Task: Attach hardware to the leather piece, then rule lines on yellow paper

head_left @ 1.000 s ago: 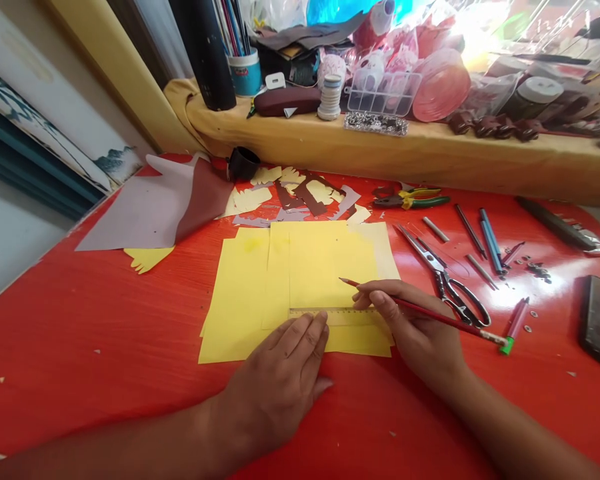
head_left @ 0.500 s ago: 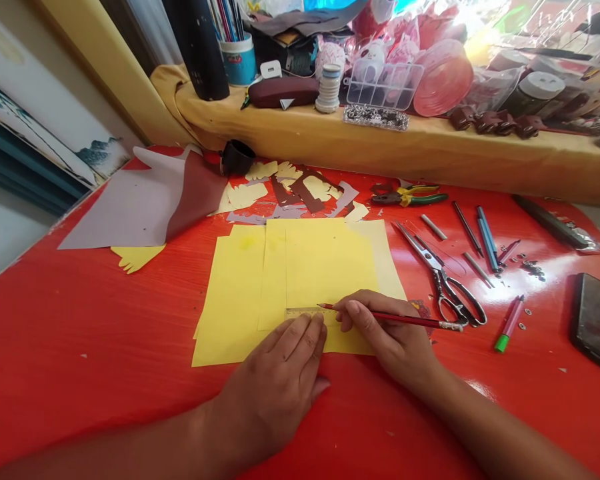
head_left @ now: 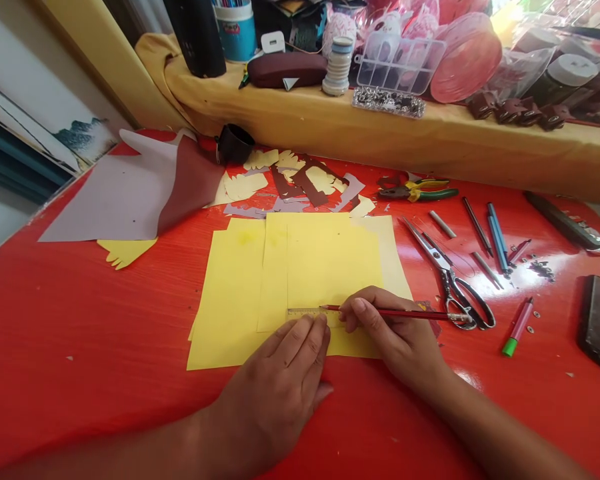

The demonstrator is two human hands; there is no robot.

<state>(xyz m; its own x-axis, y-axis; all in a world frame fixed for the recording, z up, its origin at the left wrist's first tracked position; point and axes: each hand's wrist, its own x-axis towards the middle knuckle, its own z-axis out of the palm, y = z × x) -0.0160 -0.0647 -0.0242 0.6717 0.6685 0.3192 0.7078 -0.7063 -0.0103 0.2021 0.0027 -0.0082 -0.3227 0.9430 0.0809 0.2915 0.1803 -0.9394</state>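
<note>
Several yellow sheets (head_left: 230, 287) lie overlapped on the red table, with a paler sheet at their right edge. My left hand (head_left: 285, 377) rests palm down, fingers stretched out over the lower edge of a short clear ruler (head_left: 303, 313) and pressing it on the paper. My fingers cover part of the ruler. Between the thumb and fingers of my right hand (head_left: 393, 330) is a red pencil (head_left: 405, 313), held nearly level. Its tip points left, at the ruler's upper edge. A thin vertical line shows on the top yellow sheet.
Right of the paper lie metal scissors (head_left: 447, 273), pliers (head_left: 420, 190), a pink marker (head_left: 519, 327), blue pens (head_left: 497, 237) and a dark phone (head_left: 599, 327). Paper-like scraps (head_left: 310, 183) and a mauve sheet (head_left: 115, 197) lie farther back. A cloth-covered ledge (head_left: 290, 127) holds craft supplies.
The camera view has tilted slightly downward and closer. My right hand and pencil have barely shifted, with the pencil lying a little flatter. My left hand stays on the ruler.
</note>
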